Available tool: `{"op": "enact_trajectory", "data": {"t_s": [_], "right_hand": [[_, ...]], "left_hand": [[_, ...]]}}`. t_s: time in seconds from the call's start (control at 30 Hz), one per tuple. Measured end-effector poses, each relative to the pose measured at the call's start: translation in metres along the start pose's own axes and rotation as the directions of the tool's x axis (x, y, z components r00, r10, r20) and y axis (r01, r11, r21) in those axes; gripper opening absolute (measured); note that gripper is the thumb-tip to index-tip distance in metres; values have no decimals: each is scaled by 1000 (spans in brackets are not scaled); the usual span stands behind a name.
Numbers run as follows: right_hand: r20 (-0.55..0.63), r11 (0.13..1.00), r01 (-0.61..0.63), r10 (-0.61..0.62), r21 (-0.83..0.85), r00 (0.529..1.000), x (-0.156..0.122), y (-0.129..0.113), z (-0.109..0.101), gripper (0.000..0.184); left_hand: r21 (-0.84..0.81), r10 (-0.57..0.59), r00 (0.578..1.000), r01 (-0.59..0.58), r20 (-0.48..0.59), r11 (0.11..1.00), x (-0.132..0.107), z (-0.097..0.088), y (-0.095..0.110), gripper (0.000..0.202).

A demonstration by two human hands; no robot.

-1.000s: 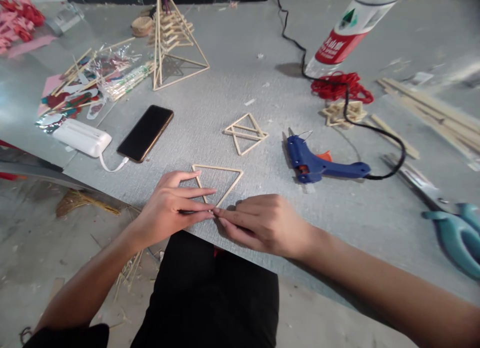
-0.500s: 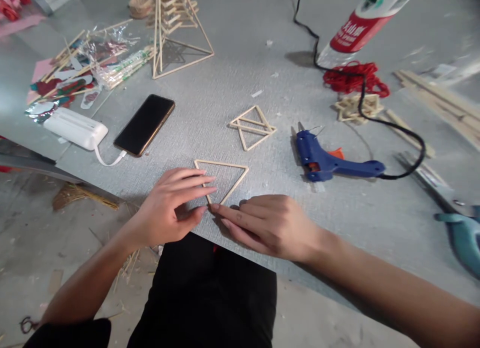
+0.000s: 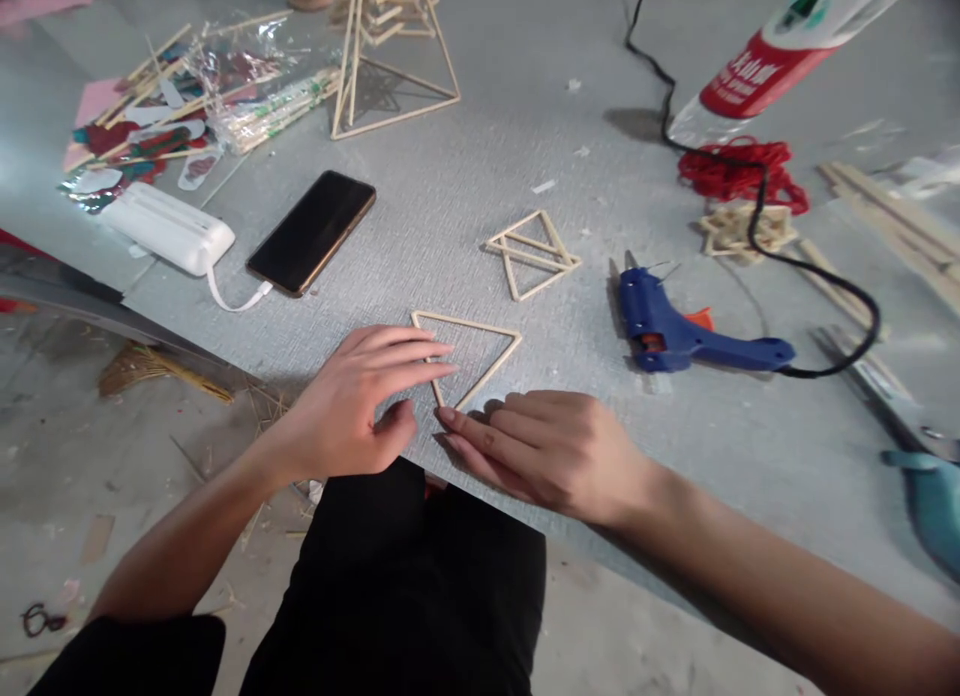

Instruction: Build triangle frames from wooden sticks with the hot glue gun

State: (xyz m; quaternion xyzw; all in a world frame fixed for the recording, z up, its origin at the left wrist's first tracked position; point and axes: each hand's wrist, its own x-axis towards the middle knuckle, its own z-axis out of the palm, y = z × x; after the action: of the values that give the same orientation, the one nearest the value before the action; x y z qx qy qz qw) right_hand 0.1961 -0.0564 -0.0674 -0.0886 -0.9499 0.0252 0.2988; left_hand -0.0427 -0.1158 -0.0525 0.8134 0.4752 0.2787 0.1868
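A triangle of thin wooden sticks lies flat near the table's front edge. Over its left side stretch the fingers of my left hand, spread and holding nothing, with the thumb bent back from the near corner. My right hand has its index fingertip and thumb closed at that near corner, other fingers curled; the corner itself is partly covered. Just beyond is a small frame of joined sticks. A blue hot glue gun rests on its side to the right, its orange trigger showing.
A black phone is cabled to a white power bank at left. Behind stand a tall stick pyramid and wrapped sticks. At right are red cord, a bottle, a black cable and teal-handled scissors.
My left thumb has drawn back from the triangle's near corner, away from my right fingertip. My right hand keeps its place there. The whole view has shifted slightly.
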Motion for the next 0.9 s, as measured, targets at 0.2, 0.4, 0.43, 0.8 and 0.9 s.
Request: {"op": "enact_trajectory", "data": {"t_s": [0.2,0.4,0.43,0.8,0.9], "right_hand": [[26,1000,-18,17,19,1000,-1,-3,2,14],[-11,935,-221,233,279,972,-3,3,-6,28],[-29,917,-258,280,304,960,-5,4,-7,30],[38,997,-33,31,73,999,-8,-2,0,21],[64,999,-23,20,43,998,-5,-4,0,20]], "left_hand": [[11,-29,999,28,34,1000,-2,2,-1,56],[16,-23,999,23,24,1000,-1,3,0,54],[17,-24,999,24,27,1000,-1,3,0,53],[23,-8,999,7,40,1000,0,1,0,54],[25,-4,999,3,43,1000,-1,1,0,54]]}}
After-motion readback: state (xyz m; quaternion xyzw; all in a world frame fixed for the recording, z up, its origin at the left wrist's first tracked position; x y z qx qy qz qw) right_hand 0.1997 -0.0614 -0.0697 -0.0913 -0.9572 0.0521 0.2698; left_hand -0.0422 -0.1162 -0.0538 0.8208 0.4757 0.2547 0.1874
